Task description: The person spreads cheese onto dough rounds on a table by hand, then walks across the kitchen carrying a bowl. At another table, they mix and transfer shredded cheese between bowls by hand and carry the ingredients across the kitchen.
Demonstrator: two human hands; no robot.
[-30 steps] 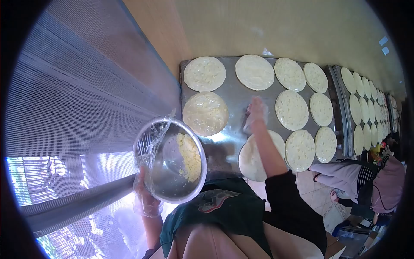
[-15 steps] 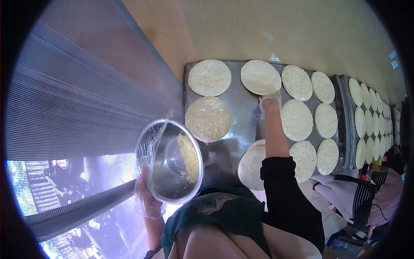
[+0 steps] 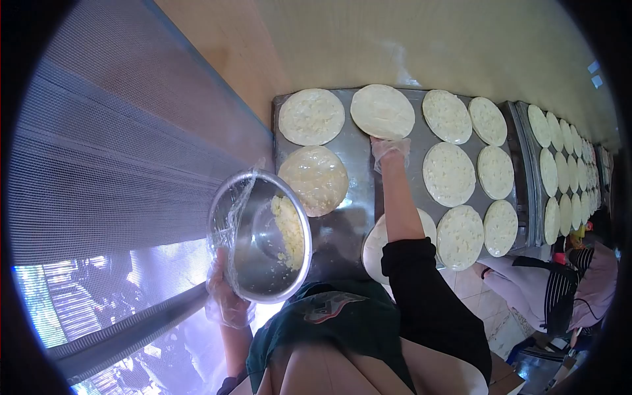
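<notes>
My left hand, in a clear plastic glove, grips the rim of a metal bowl. Crumbly pale-yellow filling lies along the bowl's right side, and cling film hangs over its left side. My right hand, gloved too, is at the near edge of a flat dough round in the back row; its fingertips are hidden at that edge. Left of my right hand lies a shiny dough round. Another dough round is partly covered by my right forearm.
Several dough rounds lie in rows on the metal tray. More loaded trays continue to the right. A wall runs behind, and a mesh screen stands left. Another person is at the lower right.
My right hand has shifted left along the near edge of the back-row dough round, which sits slightly farther left and back. My left hand still holds the bowl; the whole view has turned slightly.
</notes>
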